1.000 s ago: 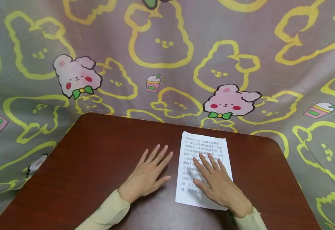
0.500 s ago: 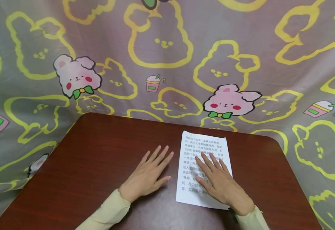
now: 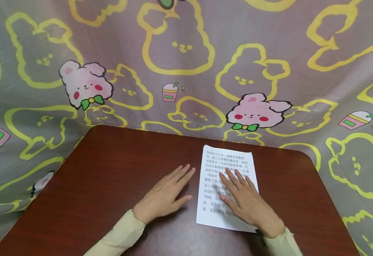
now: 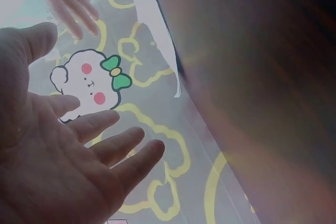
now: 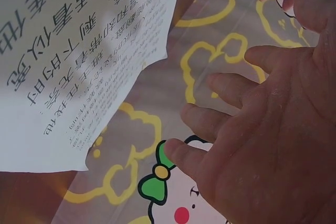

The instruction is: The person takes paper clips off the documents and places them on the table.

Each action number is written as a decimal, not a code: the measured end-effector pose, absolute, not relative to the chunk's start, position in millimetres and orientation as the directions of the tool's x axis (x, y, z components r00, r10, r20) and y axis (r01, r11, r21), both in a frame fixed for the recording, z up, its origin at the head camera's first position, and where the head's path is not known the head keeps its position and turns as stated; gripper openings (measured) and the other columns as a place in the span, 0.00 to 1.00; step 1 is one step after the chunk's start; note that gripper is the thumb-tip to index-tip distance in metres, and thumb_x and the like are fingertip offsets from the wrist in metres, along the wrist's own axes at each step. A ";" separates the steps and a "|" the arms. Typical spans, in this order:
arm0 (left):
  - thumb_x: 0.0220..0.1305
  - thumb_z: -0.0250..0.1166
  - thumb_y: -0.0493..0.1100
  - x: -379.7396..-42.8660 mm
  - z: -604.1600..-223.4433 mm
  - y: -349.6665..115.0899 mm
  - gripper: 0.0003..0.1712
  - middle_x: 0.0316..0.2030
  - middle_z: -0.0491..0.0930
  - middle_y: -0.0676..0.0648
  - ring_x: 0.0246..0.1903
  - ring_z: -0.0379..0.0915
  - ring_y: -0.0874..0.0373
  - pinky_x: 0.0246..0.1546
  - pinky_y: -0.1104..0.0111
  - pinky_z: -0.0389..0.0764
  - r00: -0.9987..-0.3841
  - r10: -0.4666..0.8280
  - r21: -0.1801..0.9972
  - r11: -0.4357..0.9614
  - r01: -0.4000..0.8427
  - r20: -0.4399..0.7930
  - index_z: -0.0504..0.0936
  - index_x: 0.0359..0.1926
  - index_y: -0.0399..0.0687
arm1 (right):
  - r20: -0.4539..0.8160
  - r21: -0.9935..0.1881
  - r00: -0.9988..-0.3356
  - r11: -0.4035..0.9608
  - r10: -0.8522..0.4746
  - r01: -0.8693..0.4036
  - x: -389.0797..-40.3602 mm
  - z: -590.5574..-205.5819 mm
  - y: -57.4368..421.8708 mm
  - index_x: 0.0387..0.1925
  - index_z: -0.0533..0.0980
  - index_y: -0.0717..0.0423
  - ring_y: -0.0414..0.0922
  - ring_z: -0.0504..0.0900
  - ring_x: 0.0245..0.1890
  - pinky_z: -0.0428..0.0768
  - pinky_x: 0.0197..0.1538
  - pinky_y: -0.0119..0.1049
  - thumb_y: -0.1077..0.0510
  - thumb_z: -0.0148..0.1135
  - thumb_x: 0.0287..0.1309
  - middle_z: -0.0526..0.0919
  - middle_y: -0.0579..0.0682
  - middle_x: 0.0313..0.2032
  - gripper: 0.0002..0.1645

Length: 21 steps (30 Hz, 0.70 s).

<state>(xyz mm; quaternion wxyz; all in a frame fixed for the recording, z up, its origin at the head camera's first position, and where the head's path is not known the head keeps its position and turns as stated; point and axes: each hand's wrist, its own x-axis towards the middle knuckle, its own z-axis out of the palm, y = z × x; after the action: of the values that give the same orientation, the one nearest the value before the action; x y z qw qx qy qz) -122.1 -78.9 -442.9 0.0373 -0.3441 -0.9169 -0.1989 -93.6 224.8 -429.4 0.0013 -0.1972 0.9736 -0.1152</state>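
A white sheet of paper [image 3: 216,160] printed with Chinese text lies on the dark reddish-brown table [image 3: 122,160], right of centre in the head view. My right hand [image 3: 250,204] hovers over its lower right part, fingers spread and pointing away, hiding some of the print. To the left of the sheet, my left hand [image 3: 164,195] is held over bare wood, its fingers stretched forward and its thumb toward the paper. Both wrist views show palms with nothing in them: the left palm [image 4: 63,156] and the right palm [image 5: 268,135], fingers slightly bent.
A grey-pink curtain [image 3: 183,89] with yellow outlined bears, pink rabbits and drink cups hangs behind and around the table. Its lower part meets the table's far edge. The paper's far edge [image 3: 228,148] curls up slightly. Light-coloured sleeves [image 3: 119,234] cover both forearms.
My right hand has shifted slightly to the right over the paper, uncovering a little more print. The left hand has tilted a little, its fingers now closer together. The sheet has barely moved.
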 end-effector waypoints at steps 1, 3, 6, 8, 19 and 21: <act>0.75 0.61 0.62 -122.0 -443.0 -78.8 0.46 0.82 0.56 0.44 0.80 0.56 0.39 0.74 0.45 0.70 -0.763 0.613 0.343 0.685 0.643 0.206 0.53 0.84 0.54 | 0.044 -0.225 -0.922 0.895 -0.386 -0.385 -93.6 -429.5 225.1 0.81 0.59 0.43 0.62 0.57 0.82 0.57 0.78 0.69 0.36 0.54 0.75 0.58 0.53 0.82 0.41; 0.75 0.61 0.61 -121.7 -443.0 -79.0 0.46 0.82 0.56 0.44 0.80 0.56 0.40 0.73 0.44 0.70 -0.768 0.607 0.353 0.686 0.636 0.205 0.53 0.84 0.54 | 0.044 -0.222 -0.922 0.896 -0.385 -0.385 -93.8 -429.7 225.9 0.81 0.59 0.43 0.62 0.57 0.82 0.58 0.77 0.69 0.36 0.53 0.75 0.58 0.53 0.82 0.41; 0.75 0.62 0.61 -122.3 -443.4 -78.8 0.46 0.82 0.57 0.44 0.79 0.58 0.41 0.74 0.45 0.70 -0.772 0.603 0.366 0.684 0.631 0.202 0.53 0.84 0.55 | 0.043 -0.217 -0.922 0.897 -0.384 -0.384 -94.4 -430.2 227.3 0.82 0.58 0.43 0.63 0.57 0.81 0.58 0.77 0.69 0.36 0.52 0.76 0.58 0.53 0.82 0.40; 0.75 0.62 0.60 -123.2 -444.4 -78.9 0.46 0.81 0.58 0.43 0.79 0.59 0.41 0.74 0.46 0.69 -0.771 0.604 0.373 0.681 0.631 0.202 0.53 0.84 0.55 | 0.042 -0.219 -0.923 0.898 -0.383 -0.383 -95.0 -430.7 228.2 0.82 0.58 0.43 0.63 0.57 0.81 0.58 0.78 0.68 0.36 0.52 0.76 0.59 0.53 0.82 0.40; 0.75 0.61 0.60 -127.4 -449.1 -78.6 0.45 0.80 0.62 0.48 0.78 0.63 0.51 0.76 0.52 0.69 -0.791 0.589 0.469 0.659 0.588 0.165 0.52 0.84 0.58 | 0.018 -0.232 -0.935 0.908 -0.355 -0.349 -98.1 -430.3 232.8 0.81 0.59 0.45 0.64 0.57 0.81 0.57 0.78 0.70 0.36 0.54 0.74 0.59 0.54 0.81 0.42; 0.75 0.61 0.60 -127.8 -448.8 -78.2 0.45 0.80 0.62 0.49 0.78 0.62 0.52 0.76 0.51 0.68 -0.797 0.585 0.500 0.650 0.572 0.152 0.52 0.84 0.58 | 0.021 -0.232 -0.935 0.908 -0.353 -0.348 -98.5 -430.1 233.1 0.81 0.59 0.45 0.64 0.57 0.81 0.57 0.77 0.70 0.36 0.55 0.74 0.60 0.55 0.81 0.42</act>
<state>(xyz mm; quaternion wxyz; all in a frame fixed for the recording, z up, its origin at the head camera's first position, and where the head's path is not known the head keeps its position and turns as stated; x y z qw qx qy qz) -127.8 -78.2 -448.8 -0.0116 -0.3184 -0.9083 -0.2710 -98.5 233.1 -430.1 0.0105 -0.1794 0.9768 -0.1168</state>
